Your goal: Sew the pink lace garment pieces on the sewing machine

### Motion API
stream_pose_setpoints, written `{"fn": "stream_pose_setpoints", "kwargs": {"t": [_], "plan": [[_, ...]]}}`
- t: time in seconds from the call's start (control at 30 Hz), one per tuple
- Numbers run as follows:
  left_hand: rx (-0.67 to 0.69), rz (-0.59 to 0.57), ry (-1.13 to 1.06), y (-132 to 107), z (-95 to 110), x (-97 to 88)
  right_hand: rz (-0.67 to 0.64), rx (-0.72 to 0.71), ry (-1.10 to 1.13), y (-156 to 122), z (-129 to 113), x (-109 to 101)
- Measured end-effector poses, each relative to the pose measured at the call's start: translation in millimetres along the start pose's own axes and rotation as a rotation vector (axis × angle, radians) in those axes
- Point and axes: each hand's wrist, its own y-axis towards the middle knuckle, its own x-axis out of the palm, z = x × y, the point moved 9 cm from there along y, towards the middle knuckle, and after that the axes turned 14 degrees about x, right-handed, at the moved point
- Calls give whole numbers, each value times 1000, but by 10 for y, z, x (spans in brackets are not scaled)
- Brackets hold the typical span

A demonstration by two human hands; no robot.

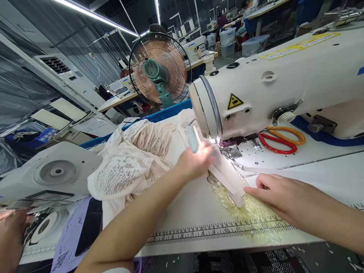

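My left hand [196, 161] is closed around a pale blue-handled small tool [193, 138] and reaches to the needle area of a white sewing machine [273, 87]. It rests on a white fabric strip [227, 178] that runs from under the presser foot [229, 149]. Yellowish lace [256, 216] lies beneath the strip. My right hand [273, 193] lies on that lace beside the strip's near end, thumb out and fingers partly curled, pressing the fabric down.
A heap of cream lace garments [131, 163] lies left on the table [199, 216], which has a printed ruler [216, 229] near its front edge. Red and orange scissors [280, 140] sit under the machine arm. A fan [159, 70] stands behind. Another machine [57, 170] is at left.
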Motion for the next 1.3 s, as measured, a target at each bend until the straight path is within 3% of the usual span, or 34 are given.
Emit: {"fn": "stream_pose_setpoints", "kwargs": {"t": [0.1,0.2,0.57,0.77,0.87,1.1,1.3], "plan": [[345,-14,-112,-50,743,65,19,-2,-4,51,3,-16],[467,-3,-112,-122,1035,126,68,-7,-36,103,11,-41],[401,-71,-16,-151,857,294,66,20,-179,333,-4,-65],[411,-95,23,-117,764,329,-250,175,-320,483,23,10],[425,-59,30,-101,713,308,-327,232,-335,540,-13,-28],[413,-18,39,-59,565,296,-373,291,-349,645,-38,13],[365,-54,54,-28,445,344,-344,282,-375,539,-52,66]]}}
